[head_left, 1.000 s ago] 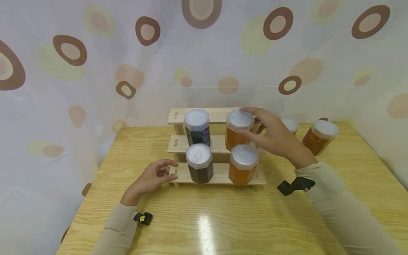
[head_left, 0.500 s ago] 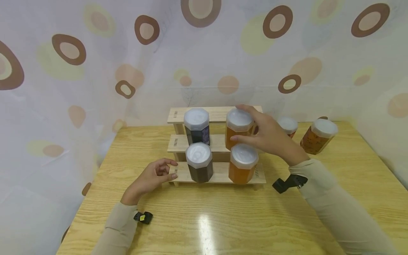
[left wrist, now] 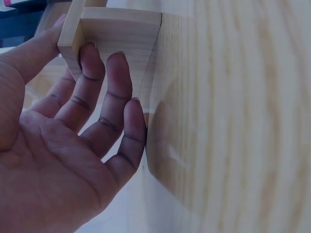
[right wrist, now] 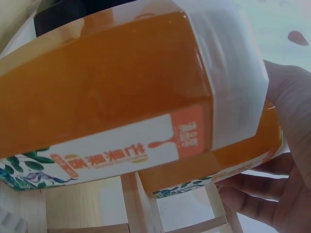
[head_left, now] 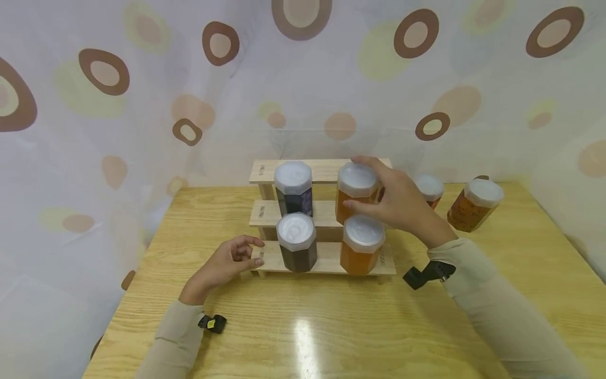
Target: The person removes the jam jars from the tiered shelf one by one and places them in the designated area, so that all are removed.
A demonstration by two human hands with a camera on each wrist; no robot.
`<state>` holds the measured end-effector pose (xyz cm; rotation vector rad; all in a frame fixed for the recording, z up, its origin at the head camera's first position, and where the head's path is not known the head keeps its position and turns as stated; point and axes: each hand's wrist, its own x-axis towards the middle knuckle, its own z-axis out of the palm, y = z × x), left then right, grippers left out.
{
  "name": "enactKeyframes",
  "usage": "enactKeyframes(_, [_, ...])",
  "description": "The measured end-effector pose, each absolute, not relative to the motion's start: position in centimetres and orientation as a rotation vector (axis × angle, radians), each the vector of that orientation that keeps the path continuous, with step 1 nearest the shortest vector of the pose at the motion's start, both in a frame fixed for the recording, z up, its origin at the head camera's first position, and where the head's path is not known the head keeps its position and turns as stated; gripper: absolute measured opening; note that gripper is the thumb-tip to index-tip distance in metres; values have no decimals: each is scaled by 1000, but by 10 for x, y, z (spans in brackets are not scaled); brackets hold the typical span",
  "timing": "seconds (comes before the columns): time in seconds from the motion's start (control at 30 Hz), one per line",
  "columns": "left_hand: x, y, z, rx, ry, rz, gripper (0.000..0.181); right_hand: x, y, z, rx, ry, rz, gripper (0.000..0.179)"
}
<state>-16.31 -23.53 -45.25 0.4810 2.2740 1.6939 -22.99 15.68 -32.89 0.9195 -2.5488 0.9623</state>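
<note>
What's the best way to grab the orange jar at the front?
Probably round the front jar just below its lid, coming from the front right, gripping opposite flat faces. It stands upright with that side open, while the back orange jar and right hand crowd it from behind.

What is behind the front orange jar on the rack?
Another orange jar, at the middle shelf, in the right hand. The front jar hides some of its lower part.

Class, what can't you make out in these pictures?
Head view: base of the rear amber jar, mostly hidden by the front amber jar.
Head view: dark flecks on the far-right jar, too small.
Right wrist view: front amber jar's base, cut off by left edge.
</note>
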Motion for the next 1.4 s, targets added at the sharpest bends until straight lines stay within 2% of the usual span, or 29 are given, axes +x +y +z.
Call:
enactKeyframes(0.43, [-163,-236,-454,485,2255,1702,38,-225,165,-327,841,-2521,959,78])
enactKeyframes(1.4, [-163,-236,-454,485,2256,1704,38,-208,216,-317,721,-2442,986,80])
